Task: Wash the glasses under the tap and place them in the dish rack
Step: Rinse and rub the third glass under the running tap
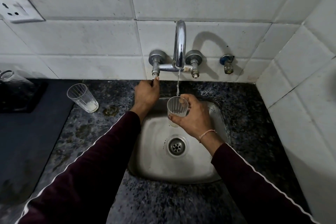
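Note:
My right hand (194, 116) grips a ribbed clear glass (177, 108) upright over the steel sink (154, 162). A thin stream of water (178, 83) falls from the chrome tap (180, 45) into the glass. My left hand (147, 92) is closed on the tap's left handle (155, 76). A second ribbed glass (82, 97) with white residue at its bottom stands on the counter left of the sink. A black rack or tray (23, 96) lies at the far left, with another clear glass (8, 76) on it, partly cut off by the frame edge.
The dark speckled granite counter (251, 132) surrounds the sink. White tiled walls stand behind and to the right. A small valve (228, 64) sticks out right of the tap. A wall socket (16, 8) sits upper left. A dark mat (27, 142) covers the left counter.

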